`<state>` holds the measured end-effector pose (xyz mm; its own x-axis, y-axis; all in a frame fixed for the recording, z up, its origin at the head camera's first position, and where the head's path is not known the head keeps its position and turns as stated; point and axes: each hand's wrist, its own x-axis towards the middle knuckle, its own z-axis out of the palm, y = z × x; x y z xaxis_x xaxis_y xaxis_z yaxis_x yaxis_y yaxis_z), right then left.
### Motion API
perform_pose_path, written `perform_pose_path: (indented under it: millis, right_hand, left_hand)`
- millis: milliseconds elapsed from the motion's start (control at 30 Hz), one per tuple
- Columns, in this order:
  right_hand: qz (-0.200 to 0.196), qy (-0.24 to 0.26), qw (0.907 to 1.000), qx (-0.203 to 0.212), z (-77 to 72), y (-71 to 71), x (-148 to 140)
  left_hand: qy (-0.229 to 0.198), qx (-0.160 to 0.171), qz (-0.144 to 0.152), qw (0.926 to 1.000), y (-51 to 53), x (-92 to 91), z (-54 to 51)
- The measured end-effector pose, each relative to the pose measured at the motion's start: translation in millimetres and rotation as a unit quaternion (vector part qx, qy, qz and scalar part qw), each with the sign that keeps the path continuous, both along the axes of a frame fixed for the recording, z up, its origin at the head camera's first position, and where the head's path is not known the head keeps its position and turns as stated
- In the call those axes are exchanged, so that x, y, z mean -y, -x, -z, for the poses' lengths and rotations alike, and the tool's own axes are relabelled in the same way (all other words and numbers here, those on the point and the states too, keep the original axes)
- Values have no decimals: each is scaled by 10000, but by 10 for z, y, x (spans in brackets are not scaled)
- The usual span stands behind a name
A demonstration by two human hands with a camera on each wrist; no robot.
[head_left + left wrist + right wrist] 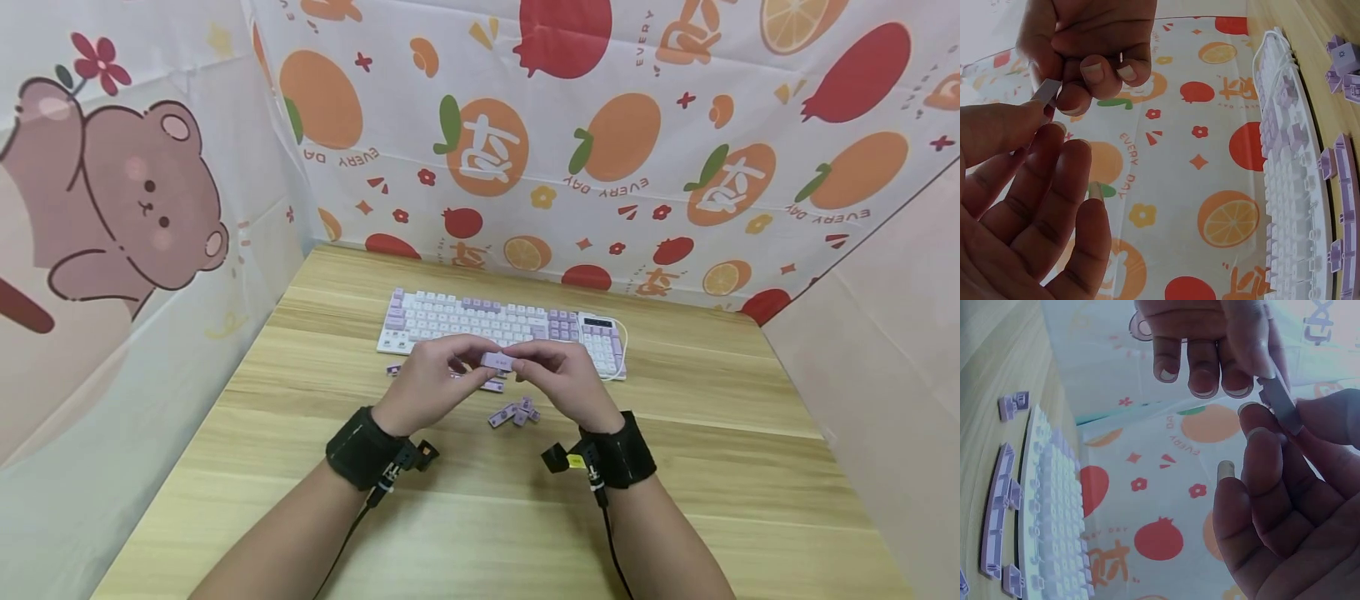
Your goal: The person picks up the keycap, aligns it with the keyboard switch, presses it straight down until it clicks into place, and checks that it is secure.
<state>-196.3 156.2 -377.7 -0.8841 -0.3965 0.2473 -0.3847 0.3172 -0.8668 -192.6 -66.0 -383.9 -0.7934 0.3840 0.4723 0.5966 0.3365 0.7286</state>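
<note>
A long light-purple keycap (497,361) is raised above the table. My left hand (435,379) pinches one end of it between thumb and fingers, and my right hand (567,379) pinches the other end. In the right wrist view the keycap (1282,406) is tilted, its underside turned partly toward the left hand's curled fingers. Behind the hands lies a white and purple keyboard (450,319). Its front edge shows bare switches in the wrist views. A long purple spacebar keycap (997,515) lies along that edge, partly hidden by my left hand in the head view.
Several loose purple keycaps (519,413) lie in a small pile in front of my hands. A few more keycaps (1014,405) sit by the keyboard's left end. A white cable (624,342) loops over the keyboard's right end. Printed cloth (480,225) hangs behind the wooden table (697,500).
</note>
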Motion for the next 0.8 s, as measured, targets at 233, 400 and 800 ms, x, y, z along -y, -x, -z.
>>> perform_pose_path:
  millis: [233,400,800]
  right_hand:
    - [26,124,9999,23,2,-22,2]
    - [-69,321,9993,153,42,-39,73]
    - [245,379,9982,391,172,-74,45]
  left_hand:
    - [-18,44,53,10000,6,13,-8]
    - [28,126,7,9999,-31,59,3]
    - [567,-362,107,9977,-64,-77,78]
